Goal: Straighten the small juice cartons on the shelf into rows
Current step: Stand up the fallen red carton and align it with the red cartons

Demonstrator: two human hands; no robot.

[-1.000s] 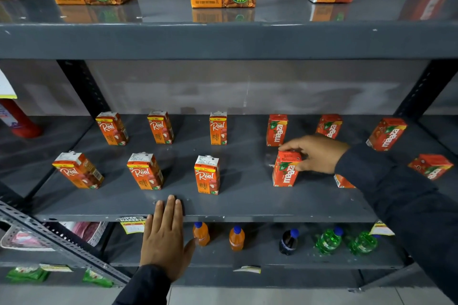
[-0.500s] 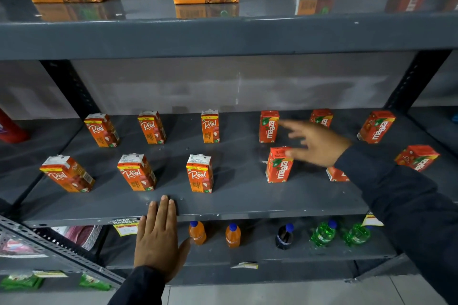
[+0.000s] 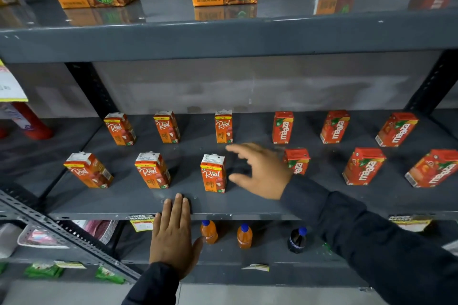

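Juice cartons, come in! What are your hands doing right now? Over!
Left hand flat on the shelf edge, holding nothing. Right hand open, over the shelf beside the front Real carton. Cartons upright in two rows. Nothing in the way.

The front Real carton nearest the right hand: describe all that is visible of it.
The Real carton is a small orange box, seemingly paperboard, with a white folded top, a yellow band, white "Real" lettering and fruit art low on its face. It stands upright on the grey shelf, third from left in the front row, face forward. Nothing touches it; the open right hand hovers just beside it.
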